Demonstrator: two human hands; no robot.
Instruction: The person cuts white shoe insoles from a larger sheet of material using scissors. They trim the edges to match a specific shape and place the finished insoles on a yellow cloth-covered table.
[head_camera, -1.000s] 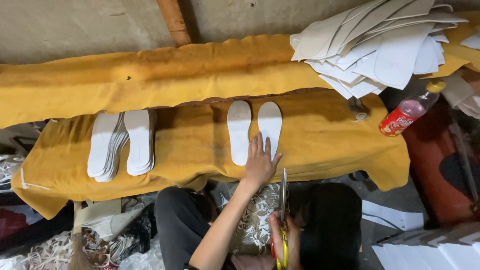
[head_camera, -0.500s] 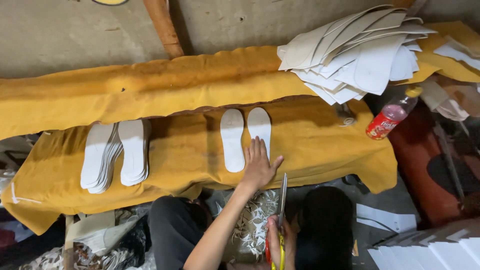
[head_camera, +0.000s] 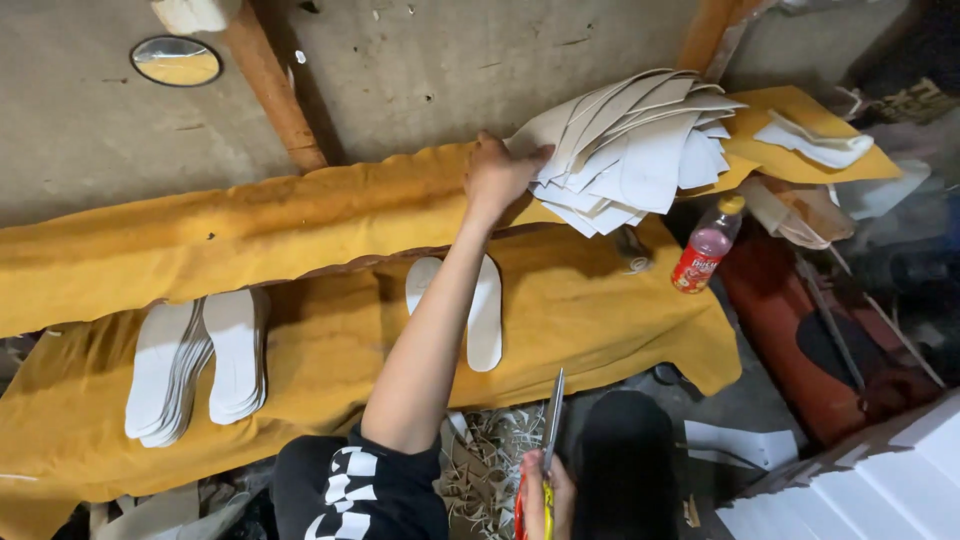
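Concrete wall behind; bench (head_camera: 300, 340) draped in yellow cloth, trimmings littering the floor below. Left hand (head_camera: 493, 172), fingers closed on the edge of the blanks pile (head_camera: 630, 150) at the bench's far right, within reach; right hand (head_camera: 545, 500) grips scissors (head_camera: 552, 430) upright by the lap. Cut insoles: one pair (head_camera: 484, 315) centre, stacks (head_camera: 195, 365) sorted left.

One view only, from camera on person's head. Looks down and forward onto yellow cloth (head_camera: 330, 340) over bench. Cloth fills middle of view, edge to edge on left. Grey wall (head_camera: 420, 70) sits at top, behind cloth. Person's lap and floor scraps sit at bottom, in front of cloth. Camera close: arm from below crosses over cloth toward its far side. No second view to share with.
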